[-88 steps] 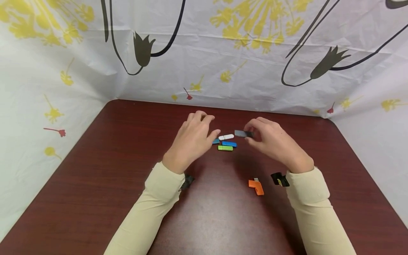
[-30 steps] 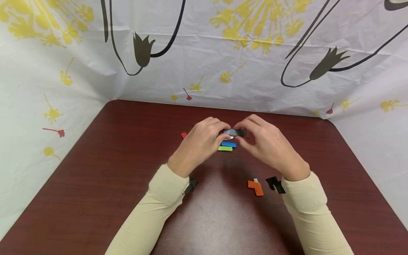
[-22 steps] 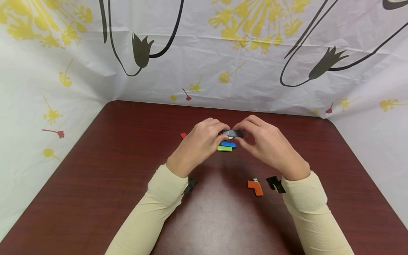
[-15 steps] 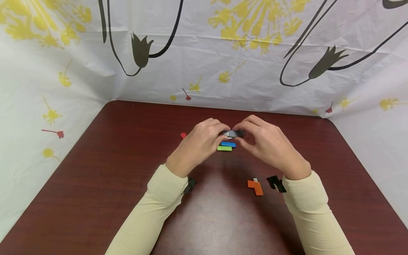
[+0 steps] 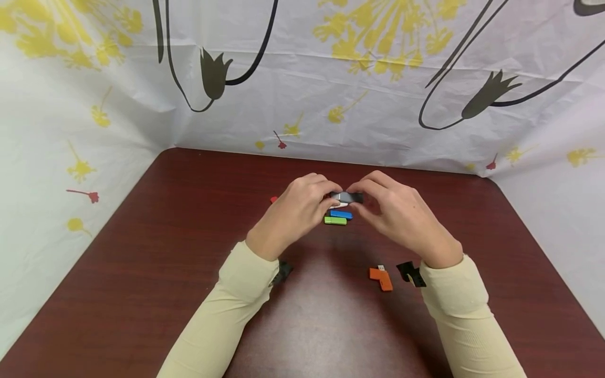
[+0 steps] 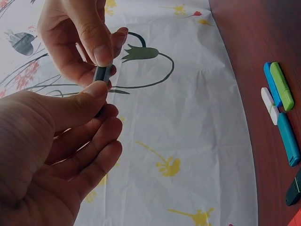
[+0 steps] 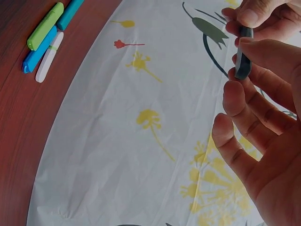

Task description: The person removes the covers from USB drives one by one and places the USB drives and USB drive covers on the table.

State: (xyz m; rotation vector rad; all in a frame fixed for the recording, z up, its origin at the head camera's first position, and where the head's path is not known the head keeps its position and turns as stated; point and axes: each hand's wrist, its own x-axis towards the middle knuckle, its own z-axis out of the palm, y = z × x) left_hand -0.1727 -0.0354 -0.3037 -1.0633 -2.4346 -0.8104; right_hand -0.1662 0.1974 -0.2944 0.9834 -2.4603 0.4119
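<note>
Above the back middle of the table, both hands meet on a dark grey USB flash drive [image 5: 348, 197]. Its left end is pinched between thumb and fingertips of my left hand [image 5: 298, 212]. My right hand [image 5: 399, 212] pinches the other end. In the left wrist view the drive [image 6: 102, 74] spans the gap between the two thumbs, its ends partly covered by fingers. The right wrist view shows its rounded dark end [image 7: 243, 70] beyond the right thumb. Below the hands lie a white USB drive [image 5: 341, 205], a blue one [image 5: 341, 214] and a green one [image 5: 335, 221].
An orange angled USB drive [image 5: 381, 278] with bare metal plug lies nearer the front. A teal drive [image 6: 288, 136] and a black one [image 6: 295, 190] extend the row; a red piece [image 5: 273, 199] peeks out left. A patterned white sheet [image 5: 302, 105] walls the table's back and sides.
Since the oldest frame, my left hand has moved right and taken hold of the grey drive's left end. My right hand shifted slightly left with it. Over the last second, both hands stay nearly still.
</note>
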